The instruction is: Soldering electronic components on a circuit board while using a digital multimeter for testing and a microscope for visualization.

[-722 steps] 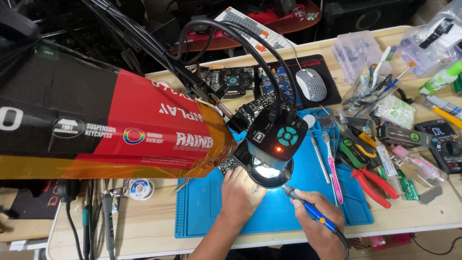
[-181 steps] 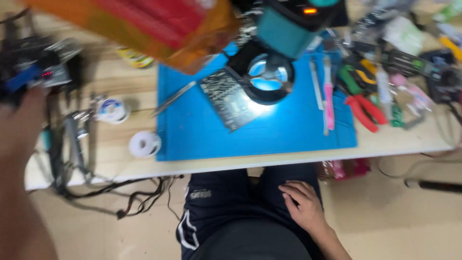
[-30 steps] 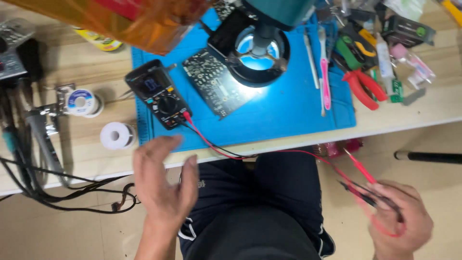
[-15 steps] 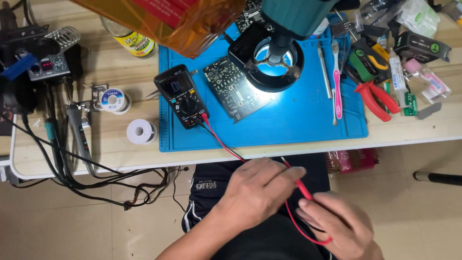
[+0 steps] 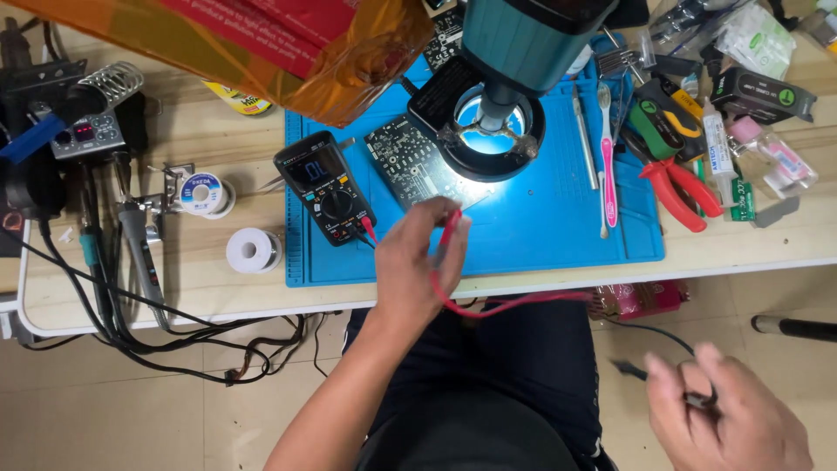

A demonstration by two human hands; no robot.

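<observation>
Left hand (image 5: 417, 266): fingers pinched around the red probe (image 5: 449, 228), tip pointing up and away, just short of the circuit board's (image 5: 414, 163) near edge; probe's long axis runs roughly near-to-far, its red lead (image 5: 514, 303) trailing right over the table edge. Board lies on the blue mat (image 5: 540, 227), just beyond the fingertips, partly under the ring-lit magnifier (image 5: 490, 131); multimeter (image 5: 325, 187) just left. Right hand (image 5: 728, 419), low and blurred, curled on the black probe (image 5: 629, 369), well apart from the board.

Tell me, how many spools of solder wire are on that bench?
2. One spool sits in a small stand left of the multimeter; a white spool lies on the wood just below it. Others may hide under the orange sheet.
</observation>
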